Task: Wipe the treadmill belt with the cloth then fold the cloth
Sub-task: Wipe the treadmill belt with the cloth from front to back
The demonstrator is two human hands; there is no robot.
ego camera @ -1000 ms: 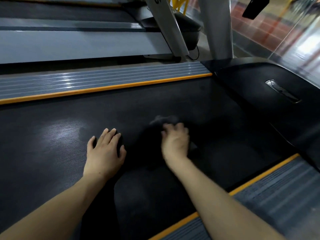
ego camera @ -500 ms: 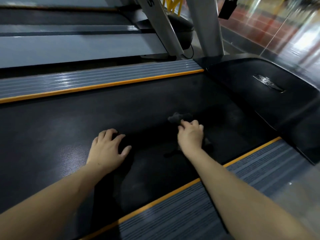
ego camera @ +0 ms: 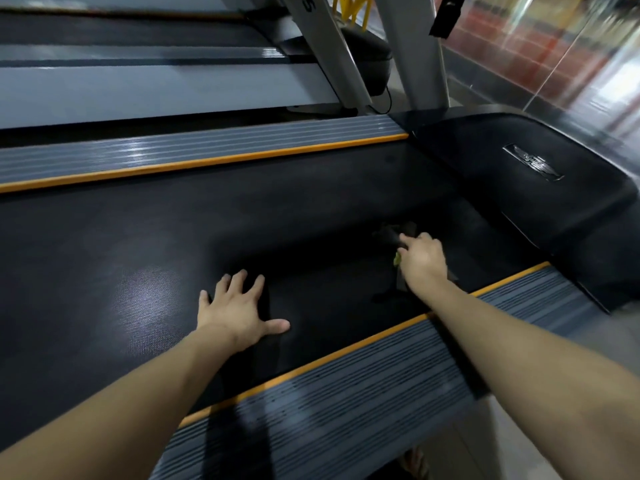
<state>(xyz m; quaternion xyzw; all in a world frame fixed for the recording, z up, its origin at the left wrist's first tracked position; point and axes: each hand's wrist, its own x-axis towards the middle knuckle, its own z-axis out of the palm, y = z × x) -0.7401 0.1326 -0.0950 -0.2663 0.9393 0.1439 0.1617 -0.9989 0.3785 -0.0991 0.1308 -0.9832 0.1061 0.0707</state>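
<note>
The black treadmill belt (ego camera: 145,258) fills the middle of the view. A dark cloth (ego camera: 391,233) lies on it near the front hood, hard to tell apart from the belt. My right hand (ego camera: 423,261) presses down on the cloth, fingers curled over it, with cloth edges showing ahead of and behind the hand. Resting flat on the belt to the left is my left hand (ego camera: 235,311), fingers spread and holding nothing.
Grey ribbed side rails with orange edging run along the far side (ego camera: 194,152) and the near side (ego camera: 346,393) of the belt. The black motor hood (ego camera: 540,188) rises at the right. Silver uprights (ego camera: 412,50) and a neighbouring treadmill stand behind.
My right hand has slid the cloth to the right along the belt, toward the motor hood. My left hand has stayed flat on the belt and spread its fingers wider.
</note>
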